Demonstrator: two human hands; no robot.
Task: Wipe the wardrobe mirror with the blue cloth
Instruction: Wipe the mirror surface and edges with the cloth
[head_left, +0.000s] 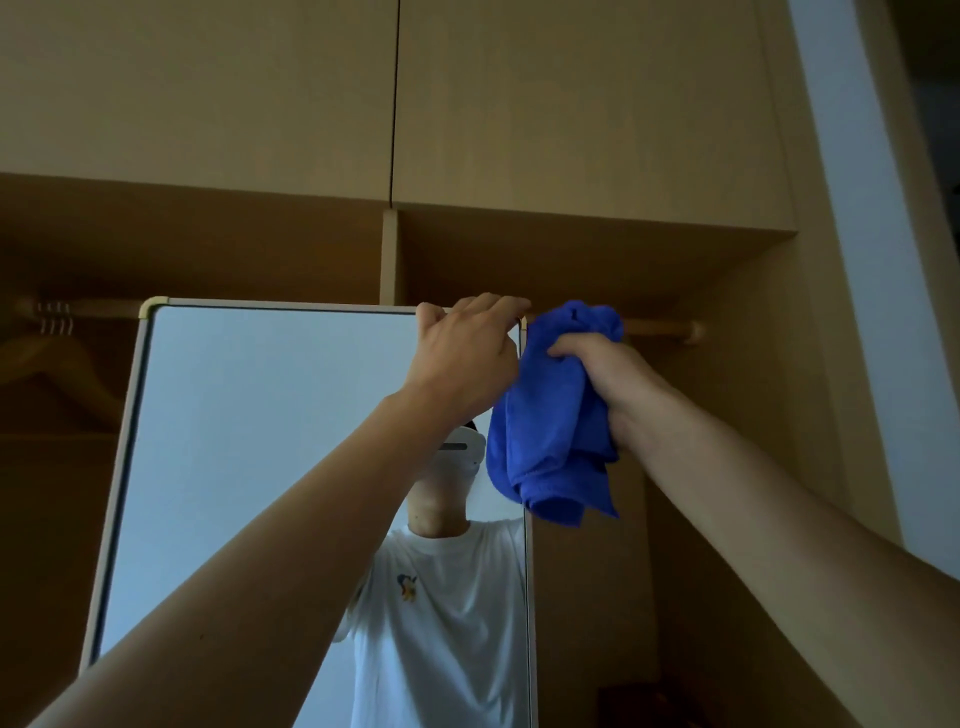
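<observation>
The wardrobe mirror (249, 441) is a tall pane in a pale rounded frame, standing in front of the open wooden wardrobe. My left hand (462, 358) grips the mirror's top right corner, fingers curled over the frame's upper edge. My right hand (602, 374) holds the bunched blue cloth (550, 431) just right of the mirror's right edge. The cloth hangs down from my fist and overlaps the frame's edge. The mirror reflects a person in a white T-shirt.
A wooden clothes rail (665, 328) runs behind the mirror's top, with wooden hangers (52, 353) at the left. Closed upper cupboard doors (395, 104) are above. A wardrobe side panel and white wall (857, 260) stand at the right.
</observation>
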